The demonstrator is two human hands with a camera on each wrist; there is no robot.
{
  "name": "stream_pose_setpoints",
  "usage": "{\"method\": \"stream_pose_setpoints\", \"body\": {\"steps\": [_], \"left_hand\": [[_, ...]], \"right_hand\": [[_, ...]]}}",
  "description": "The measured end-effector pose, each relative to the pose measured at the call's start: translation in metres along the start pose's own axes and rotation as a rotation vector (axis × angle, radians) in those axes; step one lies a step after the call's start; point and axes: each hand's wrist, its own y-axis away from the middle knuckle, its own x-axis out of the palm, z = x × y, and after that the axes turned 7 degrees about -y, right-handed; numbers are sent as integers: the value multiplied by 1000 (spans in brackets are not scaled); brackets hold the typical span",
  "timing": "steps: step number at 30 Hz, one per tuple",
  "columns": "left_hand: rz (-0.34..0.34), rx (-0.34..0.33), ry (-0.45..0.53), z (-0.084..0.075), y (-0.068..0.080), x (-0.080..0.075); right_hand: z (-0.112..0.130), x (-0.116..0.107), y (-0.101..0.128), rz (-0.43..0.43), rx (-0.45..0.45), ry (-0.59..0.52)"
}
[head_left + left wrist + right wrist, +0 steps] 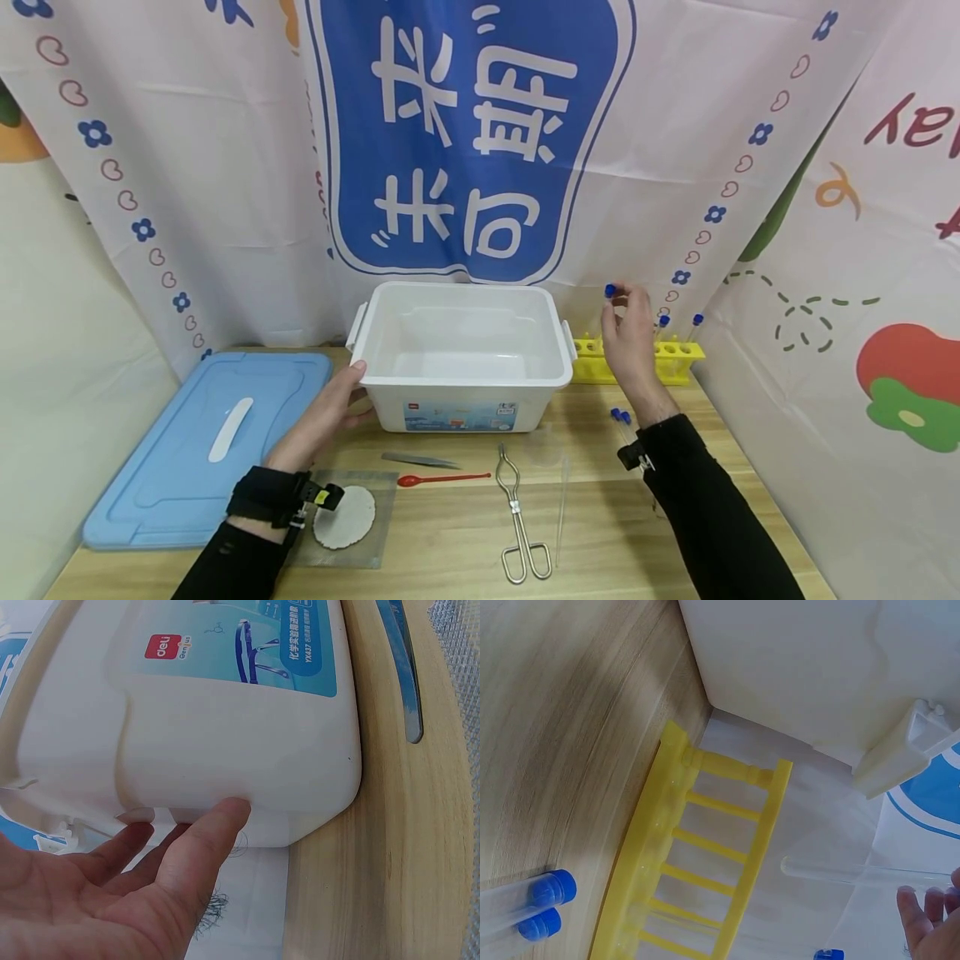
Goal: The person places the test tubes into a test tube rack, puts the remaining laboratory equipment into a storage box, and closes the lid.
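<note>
The left hand (pixel 327 412) rests with straight fingers against the white storage bin's (pixel 462 392) near left corner on the counter (pixel 465 533). The right hand (pixel 630 337) pinches a blue-capped test tube (pixel 612 302), raised above the yellow rack (pixel 675 357) beside the bin.

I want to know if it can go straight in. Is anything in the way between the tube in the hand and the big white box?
Nothing visible. The right hand holds the test tube up beside the white box, whose top is open.
</note>
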Motion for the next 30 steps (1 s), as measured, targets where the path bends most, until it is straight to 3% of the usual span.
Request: {"method": "stream_pose_setpoints", "body": {"steps": [30], "left_hand": [[1, -1, -8, -2, 1, 1]], "right_hand": [[-41, 11, -4, 58, 116, -16]]}}
